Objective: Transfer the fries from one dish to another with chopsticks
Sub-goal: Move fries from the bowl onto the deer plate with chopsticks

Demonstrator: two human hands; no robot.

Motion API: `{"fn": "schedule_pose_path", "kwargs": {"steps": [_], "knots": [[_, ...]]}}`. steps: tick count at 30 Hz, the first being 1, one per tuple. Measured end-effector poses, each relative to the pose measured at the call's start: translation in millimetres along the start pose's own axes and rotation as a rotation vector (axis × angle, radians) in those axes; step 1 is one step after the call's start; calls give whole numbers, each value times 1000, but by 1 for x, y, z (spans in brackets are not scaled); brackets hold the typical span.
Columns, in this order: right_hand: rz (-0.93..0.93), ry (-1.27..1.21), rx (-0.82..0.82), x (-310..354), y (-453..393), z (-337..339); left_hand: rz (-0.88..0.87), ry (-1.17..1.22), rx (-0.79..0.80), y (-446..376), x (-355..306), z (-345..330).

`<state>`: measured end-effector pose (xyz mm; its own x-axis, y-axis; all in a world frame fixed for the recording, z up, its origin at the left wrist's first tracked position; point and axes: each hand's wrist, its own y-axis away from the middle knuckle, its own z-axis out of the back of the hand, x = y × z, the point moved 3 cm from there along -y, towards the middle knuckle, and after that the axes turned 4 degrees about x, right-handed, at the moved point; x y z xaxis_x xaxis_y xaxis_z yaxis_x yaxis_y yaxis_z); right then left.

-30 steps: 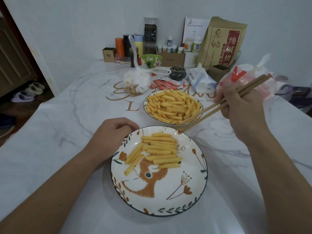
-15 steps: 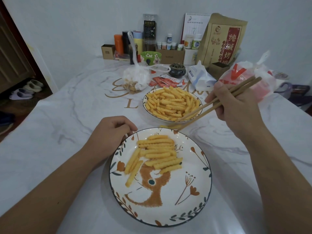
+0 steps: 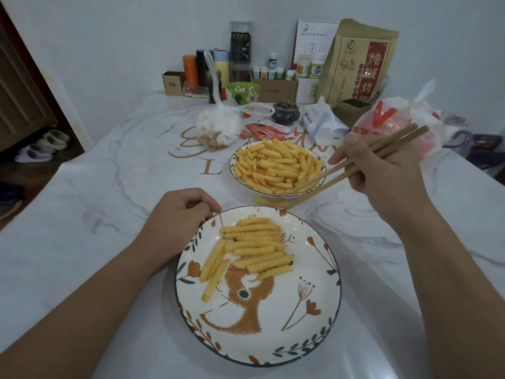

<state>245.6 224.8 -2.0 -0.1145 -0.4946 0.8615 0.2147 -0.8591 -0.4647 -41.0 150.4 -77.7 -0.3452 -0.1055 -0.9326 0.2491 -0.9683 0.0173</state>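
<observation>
A small bowl [image 3: 237,178] piled with crinkle-cut fries [image 3: 276,166] sits mid-table. In front of it lies a large painted plate [image 3: 300,318] with several fries [image 3: 254,248] laid in rows on its far half. My right hand [image 3: 382,170] holds a pair of wooden chopsticks [image 3: 352,166] slanting down left, tips just past the bowl's near rim. One fry [image 3: 263,201] is pinched at the tips, between bowl and plate. My left hand [image 3: 177,222] rests loosely curled at the plate's far left rim, holding nothing.
Behind the bowl lie a tied plastic bag of snacks [image 3: 218,127], red sauce packets [image 3: 269,130], a tissue pack [image 3: 323,124] and a red-and-white plastic bag [image 3: 393,119]. Bottles, boxes and a brown paper bag [image 3: 358,61] line the wall. The table's left edge [image 3: 35,198] drops toward a doorway with slippers.
My right hand has drawn the chopstick tips out of the bowl toward the plate, now with a fry at the tips. The view tilted down slightly. My left hand stayed put.
</observation>
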Motion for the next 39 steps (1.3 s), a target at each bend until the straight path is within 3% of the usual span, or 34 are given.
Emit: {"fn": "schedule_pose_path", "kwargs": {"steps": [5, 13, 18, 24, 33, 36, 39], "knots": [[28, -41, 72, 5, 6, -17, 0, 19, -18, 0, -2, 2], [325, 377, 193, 15, 19, -42, -10, 19, 9, -1, -2, 1], [321, 496, 166, 18, 18, -38, -16, 6, 26, 0, 0, 2], [126, 395, 40, 16, 10, -19, -56, -147, 93, 2, -2, 2], [-14, -88, -229, 28, -3, 3, -93, -459, 200, -3, 0, 6], [-79, -176, -210, 35, -21, 4, -114, -496, 229, -5, -1, 7], [-184, -214, -15, 35, -51, -5, -171, -483, 226, -14, -5, 3]]}}
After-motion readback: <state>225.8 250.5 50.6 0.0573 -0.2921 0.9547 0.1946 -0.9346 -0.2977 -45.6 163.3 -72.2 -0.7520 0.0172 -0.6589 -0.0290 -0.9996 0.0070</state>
